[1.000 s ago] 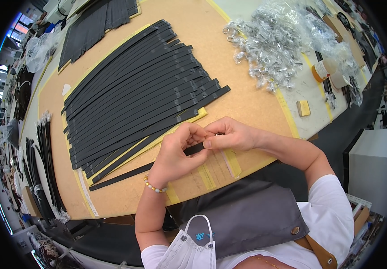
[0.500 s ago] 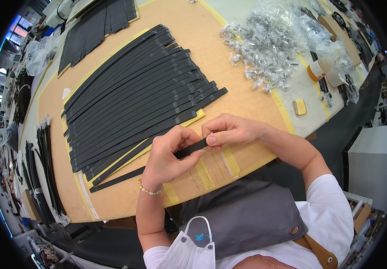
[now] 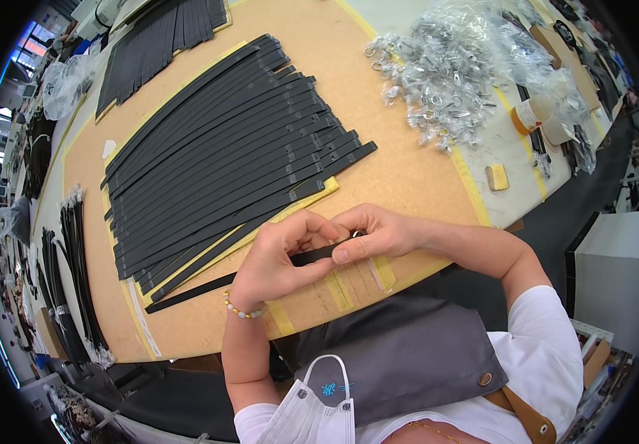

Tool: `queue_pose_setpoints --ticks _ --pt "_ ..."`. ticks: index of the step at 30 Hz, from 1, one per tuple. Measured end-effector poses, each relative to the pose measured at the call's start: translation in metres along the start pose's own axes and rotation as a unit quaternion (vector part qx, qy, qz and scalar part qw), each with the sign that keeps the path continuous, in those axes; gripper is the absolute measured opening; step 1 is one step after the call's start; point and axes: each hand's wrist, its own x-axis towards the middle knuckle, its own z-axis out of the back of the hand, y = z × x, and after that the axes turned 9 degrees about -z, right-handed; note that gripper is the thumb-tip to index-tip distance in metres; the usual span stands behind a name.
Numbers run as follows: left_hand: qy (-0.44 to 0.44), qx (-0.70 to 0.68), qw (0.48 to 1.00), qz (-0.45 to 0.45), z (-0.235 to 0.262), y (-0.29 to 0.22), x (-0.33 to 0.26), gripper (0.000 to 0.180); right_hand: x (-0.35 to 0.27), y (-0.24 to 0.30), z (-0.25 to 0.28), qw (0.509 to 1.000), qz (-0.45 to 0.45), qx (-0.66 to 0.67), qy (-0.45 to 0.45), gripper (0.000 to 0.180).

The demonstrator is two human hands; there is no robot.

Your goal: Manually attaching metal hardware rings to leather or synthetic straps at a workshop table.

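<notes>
A white face mask (image 3: 312, 418) hangs at the person's chest, beside a dark grey apron (image 3: 408, 348) with a round metal stud; beyond them both hands meet over the near edge of the counter (image 3: 408, 177); the left hand (image 3: 286, 255), with a beaded bracelet (image 3: 245, 307) at its wrist, curls loosely around a narrow black strip (image 3: 313, 255); the right hand (image 3: 375, 235) pinches the strip's end between thumb and fingers, a small shiny piece (image 3: 357, 234) showing there, too hidden to make out; the strip's other end runs out below the left wrist and slants toward the left over the counter.

Just past the hands, many black strips (image 3: 223, 163) lie side by side on a yellow-edged board (image 3: 330, 185); to the left are bundles of black cords (image 3: 82, 274); to the right sits a small yellow block (image 3: 497, 177), with an orange-and-clear jar (image 3: 530, 116) behind it; farther off are a heap of plastic-wrapped metal pieces (image 3: 445, 81) and, at the upper left, a second row of dark strips (image 3: 160, 48).
</notes>
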Motion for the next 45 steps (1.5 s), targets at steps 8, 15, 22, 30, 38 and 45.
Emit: queue_pose_setpoints --ticks 8,15,22,30,38,45 --pt "-0.037 -0.054 0.998 0.02 0.004 -0.002 -0.003 0.024 -0.015 0.032 0.007 0.999 -0.032 -0.028 0.029 0.03" --pt "-0.03 -0.022 0.993 0.114 0.001 0.009 -0.004 0.007 -0.009 0.027 0.006 0.985 0.059 -0.161 -0.014 0.031" --pt "-0.037 -0.037 0.989 0.135 0.001 0.01 -0.002 0.008 -0.008 0.025 0.005 0.978 0.059 -0.194 -0.04 0.032" --pt "-0.023 -0.059 0.989 0.137 -0.003 0.0 0.0 0.015 -0.009 0.025 0.006 0.994 0.015 -0.106 -0.004 0.033" --pt "-0.014 -0.119 0.984 0.129 0.005 0.005 -0.004 0.013 -0.008 0.029 0.008 0.995 0.008 -0.099 -0.001 0.034" --pt "-0.128 0.379 0.913 -0.075 0.013 0.014 0.006 0.013 -0.008 0.035 0.012 0.866 0.034 -0.489 -0.1 0.029"
